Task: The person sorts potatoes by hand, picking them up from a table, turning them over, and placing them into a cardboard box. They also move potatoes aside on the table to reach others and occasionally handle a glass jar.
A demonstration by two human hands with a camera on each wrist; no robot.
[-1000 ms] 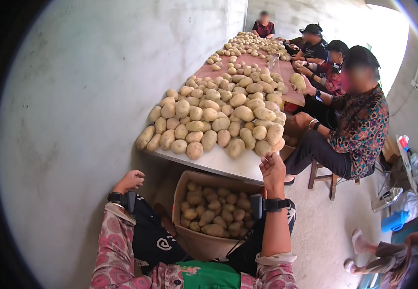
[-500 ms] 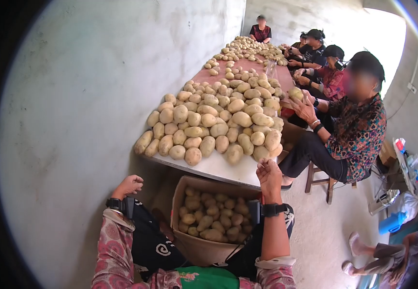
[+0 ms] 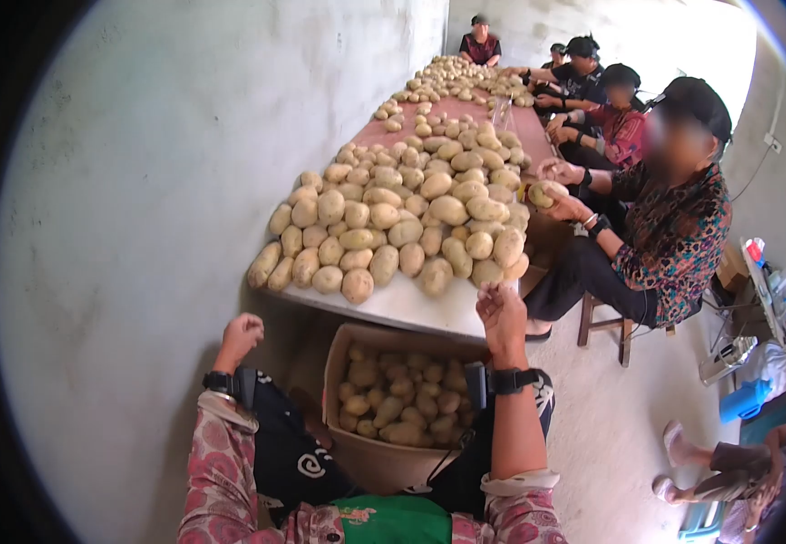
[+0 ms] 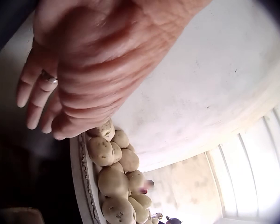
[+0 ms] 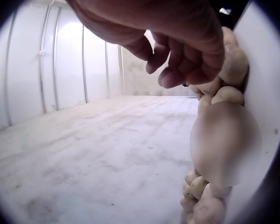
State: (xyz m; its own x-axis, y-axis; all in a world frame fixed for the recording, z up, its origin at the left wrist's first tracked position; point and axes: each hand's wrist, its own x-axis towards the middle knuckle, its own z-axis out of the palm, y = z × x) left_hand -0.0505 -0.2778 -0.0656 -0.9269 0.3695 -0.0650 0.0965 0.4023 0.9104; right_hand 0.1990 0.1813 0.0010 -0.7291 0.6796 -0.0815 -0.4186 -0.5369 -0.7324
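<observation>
My left hand [image 3: 243, 337] hovers left of the table's near corner, its fingers loosely bent and holding nothing. A ring shows on one finger in the left wrist view, where the hand [image 4: 98, 70] overlaps the edge of the potato pile. Close to the front right corner of the table, my right hand [image 3: 502, 319] is raised with relaxed, slightly bent fingers, nothing in them. Many potatoes [image 3: 397, 213] lie heaped on the table [image 3: 411, 308] just beyond both hands. Below, between my knees, a cardboard box [image 3: 334, 381] holds more potatoes [image 3: 402, 399].
A person [image 3: 674, 208] on a wooden stool at the right holds a potato [image 3: 547, 193]. Further people sit along the table's right side and far end. A wall [image 3: 166, 154] runs along the left. A blue container [image 3: 745, 401] stands on the right.
The neighbouring person's hands have shifted with their potato, and its free hand has come off it. My own hands stay nearly in place, while the head view tilts slightly.
</observation>
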